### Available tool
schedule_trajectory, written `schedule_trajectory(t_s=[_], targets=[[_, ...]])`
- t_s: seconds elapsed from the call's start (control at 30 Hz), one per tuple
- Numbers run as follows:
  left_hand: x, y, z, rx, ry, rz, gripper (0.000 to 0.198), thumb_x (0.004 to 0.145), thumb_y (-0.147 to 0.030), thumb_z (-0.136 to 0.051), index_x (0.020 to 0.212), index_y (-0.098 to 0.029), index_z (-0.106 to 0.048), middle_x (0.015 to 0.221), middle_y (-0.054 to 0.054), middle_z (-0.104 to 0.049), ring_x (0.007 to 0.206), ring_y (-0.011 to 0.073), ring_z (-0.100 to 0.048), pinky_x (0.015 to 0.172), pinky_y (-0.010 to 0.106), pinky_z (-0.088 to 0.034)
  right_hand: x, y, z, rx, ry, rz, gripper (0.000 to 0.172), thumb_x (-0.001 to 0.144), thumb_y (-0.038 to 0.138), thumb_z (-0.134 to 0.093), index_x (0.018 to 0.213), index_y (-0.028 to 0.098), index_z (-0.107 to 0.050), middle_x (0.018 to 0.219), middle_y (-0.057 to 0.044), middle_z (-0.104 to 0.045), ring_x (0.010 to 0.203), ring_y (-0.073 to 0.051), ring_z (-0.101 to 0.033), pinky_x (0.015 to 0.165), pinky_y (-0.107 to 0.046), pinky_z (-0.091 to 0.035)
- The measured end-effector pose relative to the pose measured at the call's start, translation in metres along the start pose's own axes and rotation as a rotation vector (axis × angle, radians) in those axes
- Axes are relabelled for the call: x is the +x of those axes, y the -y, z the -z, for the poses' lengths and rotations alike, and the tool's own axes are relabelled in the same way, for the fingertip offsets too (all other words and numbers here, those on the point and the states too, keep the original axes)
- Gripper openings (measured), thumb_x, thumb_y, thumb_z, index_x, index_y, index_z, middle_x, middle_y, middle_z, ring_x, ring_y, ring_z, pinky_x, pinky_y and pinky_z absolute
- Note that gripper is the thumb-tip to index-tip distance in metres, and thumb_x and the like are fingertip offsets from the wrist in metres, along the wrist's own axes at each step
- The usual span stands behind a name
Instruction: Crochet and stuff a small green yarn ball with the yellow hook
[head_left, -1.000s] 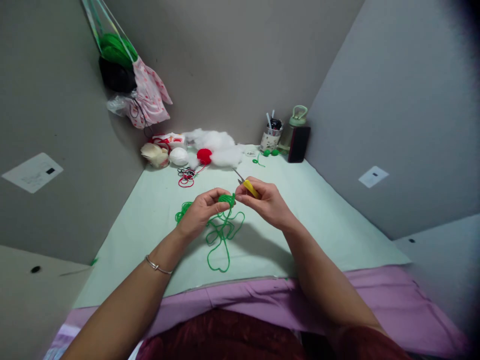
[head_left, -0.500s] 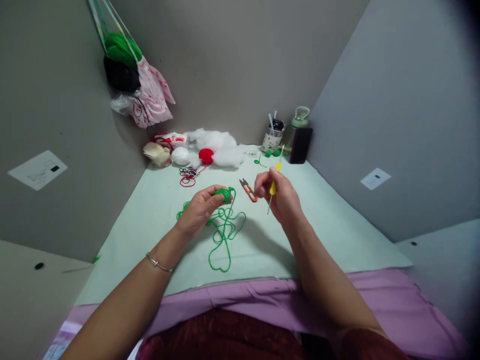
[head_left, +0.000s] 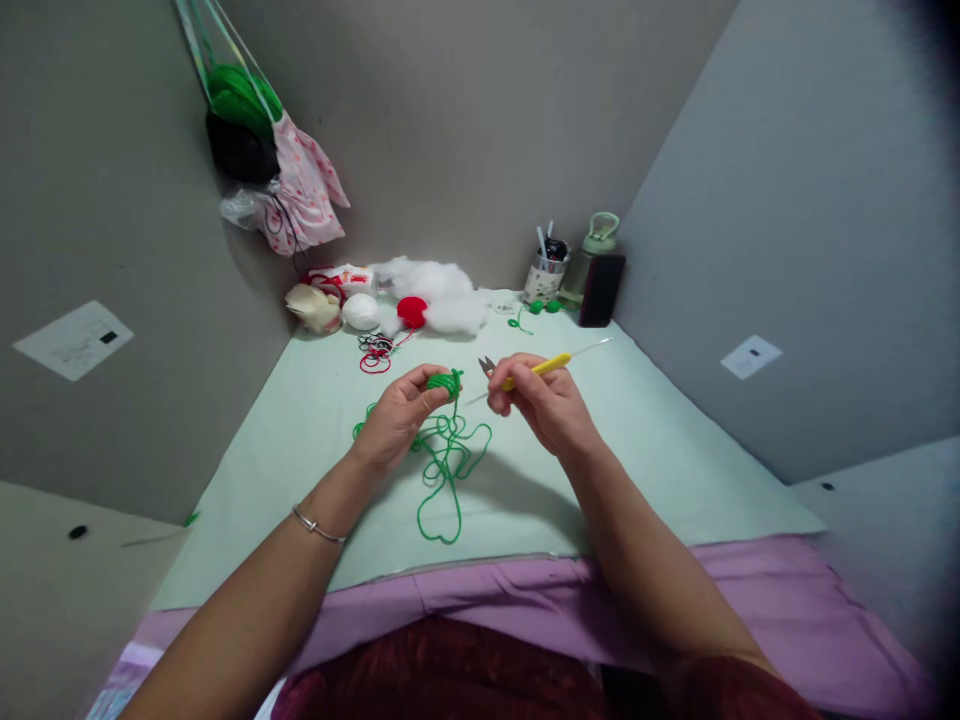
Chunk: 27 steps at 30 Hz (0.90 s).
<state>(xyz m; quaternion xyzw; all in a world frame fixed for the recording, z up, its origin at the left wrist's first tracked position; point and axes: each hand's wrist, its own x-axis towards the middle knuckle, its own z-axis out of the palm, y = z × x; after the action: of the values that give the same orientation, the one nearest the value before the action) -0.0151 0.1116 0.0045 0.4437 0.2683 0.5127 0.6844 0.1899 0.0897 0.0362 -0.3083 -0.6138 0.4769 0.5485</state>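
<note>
Pinched between the thumb and fingers of my left hand (head_left: 405, 405) is a small green crocheted piece (head_left: 444, 384). A strand of green yarn (head_left: 439, 505) runs down from it into loose loops on the table. My right hand (head_left: 546, 402) is closed round a crochet hook (head_left: 551, 365) with a yellow handle and a metal tip at each end. One tip points left, just short of the green piece and apart from it; the other points to the upper right. Behind my right fingers lie thread snips (head_left: 487, 367), their handles mostly hidden.
White stuffing (head_left: 450, 300), a red yarn ball (head_left: 412, 312) and a white ball (head_left: 361, 311) stand along the back wall. A pen cup (head_left: 545, 278), a green bottle (head_left: 598, 245) and a phone (head_left: 602, 291) are at the back right. Bags (head_left: 307, 190) hang upper left.
My right hand has turned the crochet hook from nearly upright to nearly level, its tip now towards the green piece. My left hand has tilted the piece slightly; its yarn hangs straighter.
</note>
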Motion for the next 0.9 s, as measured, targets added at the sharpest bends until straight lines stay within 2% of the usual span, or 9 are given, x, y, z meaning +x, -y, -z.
schedule_trajectory(t_s=[0.07,0.1,0.23,0.33,0.5,0.9], targets=[[0.001,0.0,0.0,-0.005,-0.013,0.0,0.045,0.062,-0.039,-0.101,0.092,-0.019,-0.075,0.087,0.0,-0.073,0.084,0.0141,-0.063,0.089,0.029,-0.046,-0.001,0.0,0.002,0.096,0.062,-0.02,0.044,0.094,0.061,-0.071,0.082,0.019,-0.074,0.066,0.0,-0.062,0.06,-0.013,-0.055,0.059,-0.029,-0.046],[0.001,0.001,0.0,-0.005,-0.016,0.0,0.045,0.062,-0.039,-0.101,0.092,-0.018,-0.075,0.087,0.0,-0.073,0.084,0.0141,-0.063,0.088,0.029,-0.046,-0.001,-0.001,0.003,0.105,0.043,-0.015,0.042,0.094,0.06,-0.071,0.082,0.019,-0.075,0.066,0.0,-0.062,0.06,-0.013,-0.055,0.059,-0.028,-0.046],[0.001,0.0,0.0,-0.003,-0.021,-0.002,0.046,0.061,-0.037,-0.101,0.092,-0.018,-0.073,0.086,-0.001,-0.072,0.083,0.0142,-0.062,0.087,0.029,-0.046,0.001,-0.004,0.003,-0.017,-0.138,0.033,0.039,0.094,0.057,-0.072,0.086,0.019,-0.075,0.069,0.0,-0.064,0.063,-0.013,-0.056,0.062,-0.029,-0.046],[0.0,0.0,-0.001,0.005,-0.019,-0.004,0.044,0.063,-0.036,-0.1,0.093,-0.019,-0.073,0.088,-0.001,-0.072,0.084,0.0146,-0.062,0.088,0.029,-0.046,0.001,-0.006,0.0,-0.076,-0.188,0.081,0.037,0.095,0.057,-0.071,0.087,0.021,-0.075,0.072,0.0,-0.066,0.064,-0.014,-0.057,0.064,-0.03,-0.049],[0.0,0.0,-0.001,0.017,-0.009,-0.009,0.042,0.064,-0.035,-0.099,0.092,-0.019,-0.072,0.088,0.0,-0.07,0.084,0.0151,-0.061,0.086,0.03,-0.046,0.0,-0.006,-0.004,-0.105,-0.172,0.138,0.031,0.098,0.051,-0.07,0.089,0.022,-0.077,0.074,-0.001,-0.067,0.067,-0.014,-0.059,0.067,-0.031,-0.052],[0.0,0.001,0.0,0.032,0.02,-0.005,0.041,0.064,-0.035,-0.099,0.093,-0.019,-0.074,0.087,-0.001,-0.069,0.081,0.0141,-0.059,0.081,0.028,-0.044,-0.001,0.0,-0.009,-0.157,-0.142,0.136,0.031,0.097,0.05,-0.07,0.086,0.021,-0.076,0.078,-0.002,-0.069,0.069,-0.014,-0.06,0.067,-0.03,-0.054]])
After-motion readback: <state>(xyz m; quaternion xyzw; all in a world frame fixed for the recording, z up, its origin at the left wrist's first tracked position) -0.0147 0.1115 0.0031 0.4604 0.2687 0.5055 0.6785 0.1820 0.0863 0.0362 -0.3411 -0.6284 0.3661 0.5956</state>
